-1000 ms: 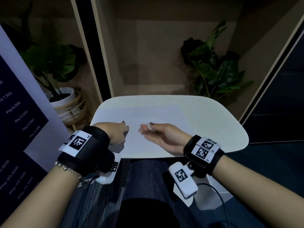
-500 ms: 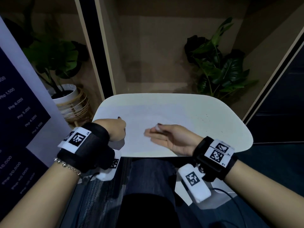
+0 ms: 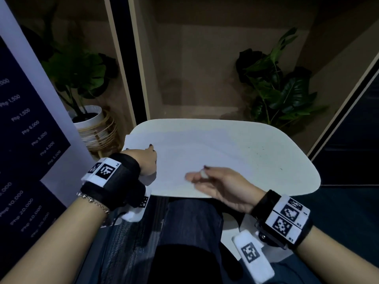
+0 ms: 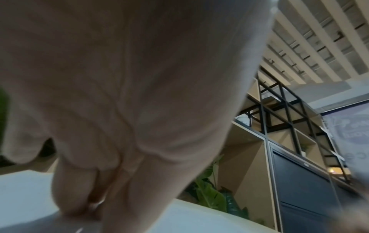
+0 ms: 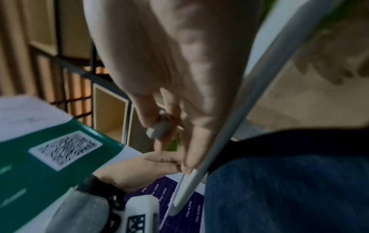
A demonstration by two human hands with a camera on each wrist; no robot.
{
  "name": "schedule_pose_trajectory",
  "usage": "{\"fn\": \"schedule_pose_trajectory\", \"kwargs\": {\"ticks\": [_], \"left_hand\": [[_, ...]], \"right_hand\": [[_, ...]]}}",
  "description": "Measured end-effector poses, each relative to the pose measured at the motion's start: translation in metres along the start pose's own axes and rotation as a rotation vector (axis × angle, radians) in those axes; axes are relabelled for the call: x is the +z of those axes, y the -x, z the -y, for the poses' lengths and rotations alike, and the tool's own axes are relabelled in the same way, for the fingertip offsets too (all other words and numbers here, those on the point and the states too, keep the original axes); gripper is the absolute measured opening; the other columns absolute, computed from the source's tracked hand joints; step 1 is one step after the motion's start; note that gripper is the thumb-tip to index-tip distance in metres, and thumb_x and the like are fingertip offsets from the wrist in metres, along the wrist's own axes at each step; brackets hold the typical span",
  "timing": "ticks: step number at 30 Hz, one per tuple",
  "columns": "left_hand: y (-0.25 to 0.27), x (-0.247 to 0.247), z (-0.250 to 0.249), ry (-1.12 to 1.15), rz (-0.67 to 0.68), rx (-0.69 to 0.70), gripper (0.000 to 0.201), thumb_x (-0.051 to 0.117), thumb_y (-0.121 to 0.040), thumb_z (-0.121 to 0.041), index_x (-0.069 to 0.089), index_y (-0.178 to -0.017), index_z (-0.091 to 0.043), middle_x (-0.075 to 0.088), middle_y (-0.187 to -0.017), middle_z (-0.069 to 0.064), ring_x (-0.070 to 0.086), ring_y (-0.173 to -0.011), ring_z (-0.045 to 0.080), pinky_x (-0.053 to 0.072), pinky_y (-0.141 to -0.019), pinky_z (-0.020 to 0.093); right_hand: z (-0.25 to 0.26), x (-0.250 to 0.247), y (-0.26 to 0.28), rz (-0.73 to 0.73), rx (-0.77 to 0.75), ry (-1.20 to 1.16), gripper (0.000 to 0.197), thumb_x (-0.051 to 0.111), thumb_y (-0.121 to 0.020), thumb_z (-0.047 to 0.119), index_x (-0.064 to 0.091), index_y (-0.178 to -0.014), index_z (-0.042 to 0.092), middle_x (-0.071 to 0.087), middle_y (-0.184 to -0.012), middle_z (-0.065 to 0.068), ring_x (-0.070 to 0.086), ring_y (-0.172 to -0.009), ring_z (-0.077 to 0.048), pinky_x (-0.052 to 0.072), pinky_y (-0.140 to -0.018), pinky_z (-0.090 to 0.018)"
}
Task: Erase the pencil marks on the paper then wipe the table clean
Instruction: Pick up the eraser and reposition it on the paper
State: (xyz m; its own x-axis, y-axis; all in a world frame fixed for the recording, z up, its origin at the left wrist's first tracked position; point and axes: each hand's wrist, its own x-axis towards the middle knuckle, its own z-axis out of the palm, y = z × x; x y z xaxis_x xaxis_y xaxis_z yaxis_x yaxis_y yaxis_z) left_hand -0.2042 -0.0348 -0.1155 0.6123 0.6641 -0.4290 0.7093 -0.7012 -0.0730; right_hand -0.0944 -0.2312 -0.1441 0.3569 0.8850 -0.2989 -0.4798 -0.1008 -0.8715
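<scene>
Right hand [image 3: 217, 185] fingertips motion-blurred

We see a black wrist strap [image 3: 117, 177] with white square-coded tags on each forearm, and a white camera module [image 3: 253, 257] bearing a coded tag slung under each wrist. A beaded silver bracelet [image 3: 93, 201] circles the left wrist; dark polish [image 3: 151, 144] covers the nails. Blue jeans [image 3: 190, 218] cover the legs.
</scene>
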Motion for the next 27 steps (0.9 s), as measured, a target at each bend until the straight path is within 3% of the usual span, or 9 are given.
{"fn": "schedule_pose_trajectory", "kwargs": {"ticks": [2,4,7,9,14,19,21,24,27], "left_hand": [[0.004,-0.003,0.001,0.025,-0.004,-0.032,0.049,0.032,-0.105,-0.013,0.027,-0.151,0.001,0.016,-0.159,0.021,0.023,-0.145,0.037,0.020,-0.118,0.045],[0.007,-0.009,0.007,-0.085,0.045,-0.030,0.047,0.025,-0.108,-0.019,0.028,-0.151,0.001,0.024,-0.157,0.021,0.028,-0.142,0.037,0.022,-0.115,0.044],[0.009,-0.016,0.017,-0.079,0.036,-0.056,0.050,0.035,-0.106,-0.031,0.035,-0.146,0.000,0.031,-0.154,0.017,0.035,-0.139,0.033,0.028,-0.114,0.040],[0.007,-0.014,0.019,-0.053,-0.029,0.012,0.050,0.039,-0.104,-0.035,0.035,-0.145,-0.005,0.033,-0.152,0.015,0.040,-0.134,0.033,0.033,-0.110,0.041],[0.021,-0.007,-0.010,0.020,0.055,0.265,0.063,0.038,-0.105,-0.037,0.003,-0.157,-0.030,-0.004,-0.165,0.006,0.007,-0.151,0.028,0.016,-0.119,0.046],[0.025,0.001,-0.022,-0.048,0.092,0.261,0.061,0.030,-0.107,-0.039,-0.007,-0.156,-0.035,-0.016,-0.163,0.007,-0.007,-0.151,0.032,0.013,-0.120,0.047],[0.026,0.001,-0.022,-0.054,0.091,0.249,0.062,0.029,-0.106,-0.041,-0.007,-0.155,-0.036,-0.016,-0.163,0.007,-0.008,-0.151,0.031,0.013,-0.120,0.048],[0.028,0.000,-0.022,-0.081,0.113,0.241,0.063,0.030,-0.105,-0.044,-0.009,-0.155,-0.037,-0.016,-0.163,0.005,-0.008,-0.151,0.029,0.012,-0.120,0.049],[0.032,-0.003,-0.020,-0.126,0.140,0.235,0.064,0.027,-0.105,-0.047,-0.013,-0.154,-0.038,-0.019,-0.163,0.004,-0.010,-0.151,0.027,0.011,-0.119,0.047]], "right_hand": [[0.000,-0.001,-0.008,-0.282,-0.190,-0.041,0.027,0.046,-0.100,0.000,0.062,-0.078,0.000,0.065,-0.098,-0.017,0.060,-0.102,-0.026,0.054,-0.092,-0.030],[0.003,0.004,-0.008,-0.370,-0.351,-0.086,0.025,0.043,-0.101,-0.002,0.055,-0.080,0.002,0.059,-0.092,-0.016,0.059,-0.095,-0.029,0.051,-0.093,-0.039],[0.002,0.013,0.004,-0.097,-0.164,-0.016,0.023,0.045,-0.102,0.006,0.063,-0.096,-0.008,0.069,-0.107,-0.023,0.061,-0.115,-0.045,0.051,-0.100,-0.035],[0.000,0.008,0.009,0.018,0.002,0.092,0.026,0.046,-0.103,0.011,0.063,-0.099,-0.009,0.069,-0.117,-0.024,0.062,-0.117,-0.038,0.051,-0.096,-0.029],[0.010,-0.015,0.004,-0.206,-0.009,0.046,0.025,0.041,-0.104,0.009,0.056,-0.086,0.000,0.070,-0.109,-0.021,0.072,-0.100,-0.023,0.057,-0.085,-0.027],[0.018,-0.027,-0.004,-0.531,-0.328,-0.105,0.029,0.044,-0.101,-0.001,0.053,-0.074,0.003,0.057,-0.084,-0.011,0.058,-0.080,-0.023,0.051,-0.086,-0.032],[0.019,-0.026,0.000,-0.375,-0.342,-0.054,0.026,0.045,-0.101,-0.001,0.056,-0.078,0.000,0.062,-0.088,-0.015,0.061,-0.084,-0.027,0.055,-0.080,-0.029],[0.015,-0.027,0.012,0.021,-0.013,0.223,0.022,0.044,-0.100,0.003,0.062,-0.091,-0.006,0.069,-0.102,-0.022,0.070,-0.097,-0.031,0.056,-0.084,-0.029],[0.020,-0.048,0.001,-0.255,-0.114,0.141,0.023,0.046,-0.099,-0.001,0.060,-0.082,-0.005,0.064,-0.094,-0.022,0.068,-0.084,-0.024,0.055,-0.078,-0.029]]}}
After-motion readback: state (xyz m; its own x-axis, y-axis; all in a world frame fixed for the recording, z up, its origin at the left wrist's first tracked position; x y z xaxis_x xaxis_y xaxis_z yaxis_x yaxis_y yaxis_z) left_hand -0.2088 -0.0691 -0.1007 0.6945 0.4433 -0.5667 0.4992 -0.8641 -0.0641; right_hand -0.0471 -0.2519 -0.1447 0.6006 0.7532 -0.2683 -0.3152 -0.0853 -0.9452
